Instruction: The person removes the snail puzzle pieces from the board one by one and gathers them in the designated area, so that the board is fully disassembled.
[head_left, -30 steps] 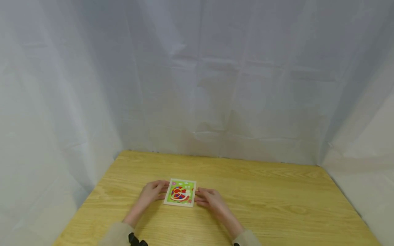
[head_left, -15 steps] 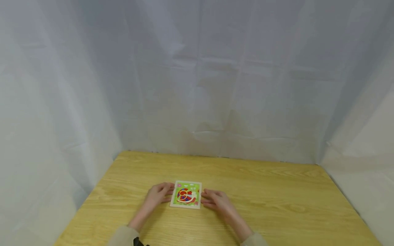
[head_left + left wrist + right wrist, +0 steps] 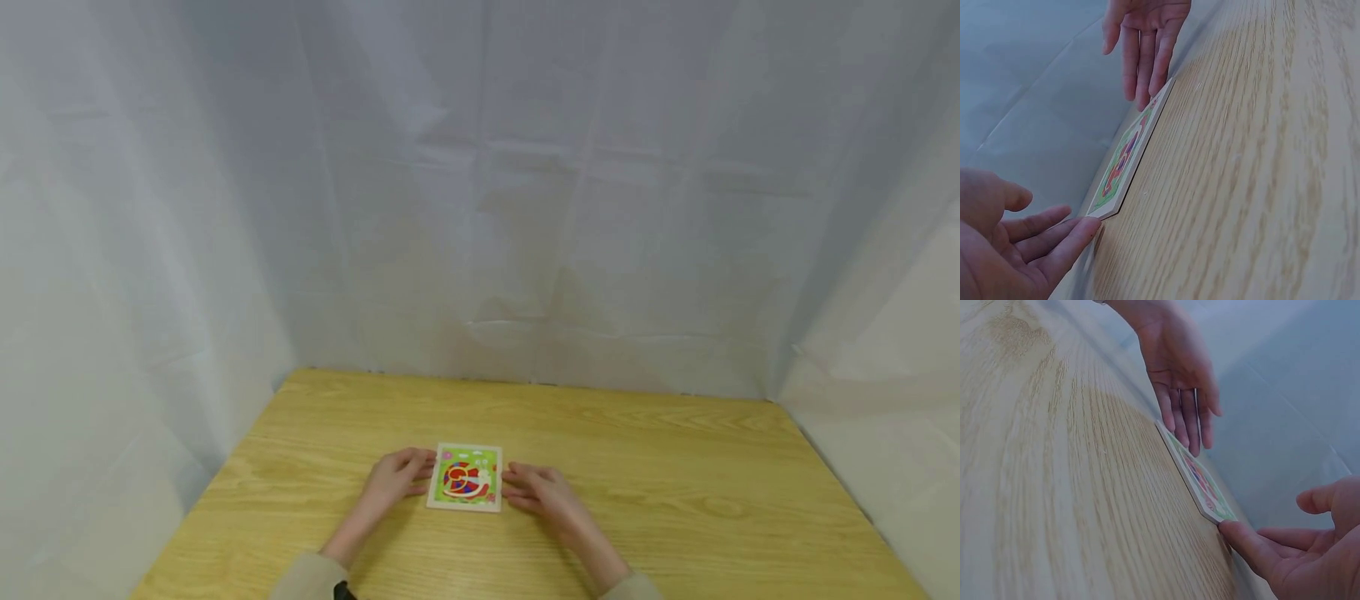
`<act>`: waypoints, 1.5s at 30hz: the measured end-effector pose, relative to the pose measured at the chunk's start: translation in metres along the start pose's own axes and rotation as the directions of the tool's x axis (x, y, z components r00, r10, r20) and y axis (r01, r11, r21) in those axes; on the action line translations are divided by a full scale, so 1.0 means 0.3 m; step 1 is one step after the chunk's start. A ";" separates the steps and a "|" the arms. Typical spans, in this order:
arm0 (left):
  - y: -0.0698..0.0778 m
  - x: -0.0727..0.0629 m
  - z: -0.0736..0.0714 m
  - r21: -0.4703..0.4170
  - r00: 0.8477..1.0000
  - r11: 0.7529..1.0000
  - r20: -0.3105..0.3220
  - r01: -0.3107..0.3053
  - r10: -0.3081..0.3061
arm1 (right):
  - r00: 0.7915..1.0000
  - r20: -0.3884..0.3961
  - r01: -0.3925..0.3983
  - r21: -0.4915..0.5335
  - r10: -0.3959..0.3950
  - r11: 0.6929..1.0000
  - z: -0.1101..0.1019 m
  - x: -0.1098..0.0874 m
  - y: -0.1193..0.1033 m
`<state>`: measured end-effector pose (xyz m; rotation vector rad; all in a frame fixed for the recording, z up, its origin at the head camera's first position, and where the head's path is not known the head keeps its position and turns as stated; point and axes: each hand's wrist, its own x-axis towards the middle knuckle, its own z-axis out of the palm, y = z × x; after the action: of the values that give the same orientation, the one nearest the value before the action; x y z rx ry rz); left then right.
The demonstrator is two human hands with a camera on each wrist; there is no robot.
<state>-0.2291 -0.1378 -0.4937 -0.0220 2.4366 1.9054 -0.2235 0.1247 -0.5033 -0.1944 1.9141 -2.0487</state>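
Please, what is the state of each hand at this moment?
Left hand: open, touching the left edge of the snail puzzle board.
Right hand: open, touching the board's right edge.

Between the left hand (image 3: 392, 479) and the right hand (image 3: 546, 493), the board (image 3: 465, 477) has a pale cream rim around a bright green ground, with a snail (image 3: 461, 482) in red, blue and creamy white, a pink flower (image 3: 447, 455) at the corner by the left fingertips, and white clouds (image 3: 477, 452). The desk (image 3: 675, 483) around both hands is yellow-tan with streaky brown grain, and the sheet (image 3: 525, 208) beyond them plain grey, paler at the sides. Behind the hands, the sleeves (image 3: 309, 577) are plain beige, with a black piece (image 3: 342, 590) at the left one.
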 end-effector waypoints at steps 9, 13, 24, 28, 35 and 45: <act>0.003 -0.004 0.014 -0.002 0.999 1.000 0.028 0.016 -0.016 | 1.000 0.002 -0.007 -0.017 0.007 1.000 -0.029 -0.010 -0.001; 0.012 -0.006 0.023 -0.006 0.999 1.000 0.032 0.021 -0.020 | 1.000 -0.002 -0.018 -0.015 0.018 1.000 -0.039 -0.013 -0.002; 0.013 -0.001 0.046 -0.020 0.998 1.000 0.065 0.016 -0.014 | 1.000 -0.007 -0.029 -0.032 0.029 0.999 -0.067 -0.027 -0.008; 0.016 -0.001 0.057 -0.024 0.997 1.000 0.075 0.013 -0.011 | 0.999 -0.016 -0.032 -0.030 0.032 0.999 -0.078 -0.031 -0.010; 0.013 -0.001 0.072 -0.034 0.994 0.999 0.109 0.004 0.000 | 0.999 -0.024 -0.038 -0.040 0.037 0.998 -0.102 -0.037 -0.005; 0.008 0.007 0.094 -0.029 0.992 1.000 0.128 -0.010 0.013 | 0.999 -0.020 -0.030 -0.058 0.029 0.998 -0.126 -0.050 -0.002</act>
<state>-0.2306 -0.1098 -0.4981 0.1102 2.3322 1.8826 -0.2217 0.1652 -0.5041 -0.1597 1.9774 -1.9844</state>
